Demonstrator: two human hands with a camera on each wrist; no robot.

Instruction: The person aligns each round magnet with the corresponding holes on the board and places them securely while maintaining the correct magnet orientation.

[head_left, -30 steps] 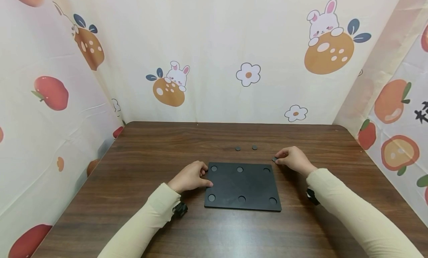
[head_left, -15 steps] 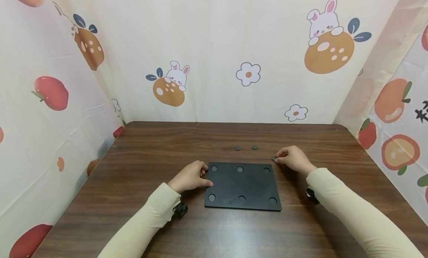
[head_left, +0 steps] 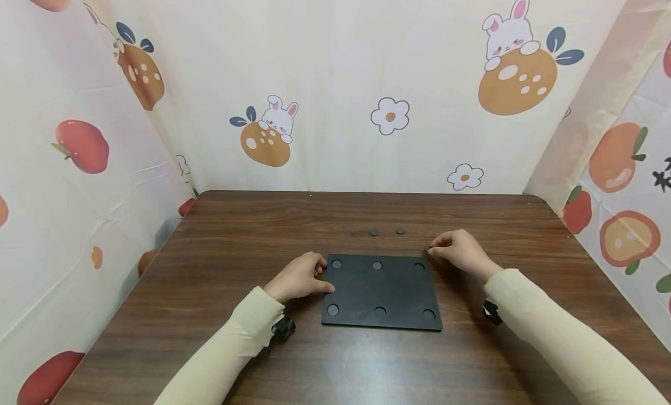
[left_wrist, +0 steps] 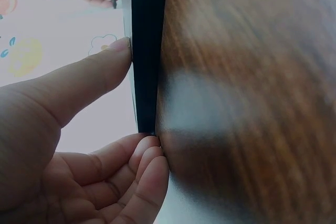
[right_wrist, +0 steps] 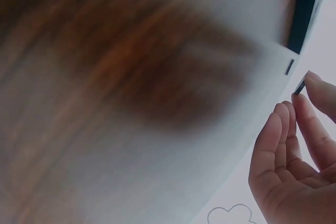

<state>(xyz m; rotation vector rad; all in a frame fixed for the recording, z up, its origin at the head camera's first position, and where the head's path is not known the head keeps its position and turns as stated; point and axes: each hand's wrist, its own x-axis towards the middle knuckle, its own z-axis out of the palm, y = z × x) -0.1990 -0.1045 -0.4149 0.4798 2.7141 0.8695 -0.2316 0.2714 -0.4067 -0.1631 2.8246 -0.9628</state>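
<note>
A flat black board (head_left: 382,289) with several round recesses lies on the table. Some recesses show dark crescent shadows; whether the others hold discs is hard to tell. My left hand (head_left: 300,278) grips the board's left side, its thumb (left_wrist: 97,80) on the top face and curled fingers at the far left corner. Beyond the board's far right corner, my right hand (head_left: 461,252) pinches a small dark disc (right_wrist: 300,86) between thumb and index finger. Two more discs, one on the left (head_left: 374,232) and one on the right (head_left: 401,231), lie behind the board.
The brown wooden table (head_left: 251,218) has a curtain (head_left: 335,61) printed with fruit and rabbits behind it and along both sides. Each wrist carries a dark camera, such as the left wrist camera (head_left: 283,328).
My right hand's fingertips have shifted very slightly left with the disc. The left hand, the board and the two loose discs have kept their places.
</note>
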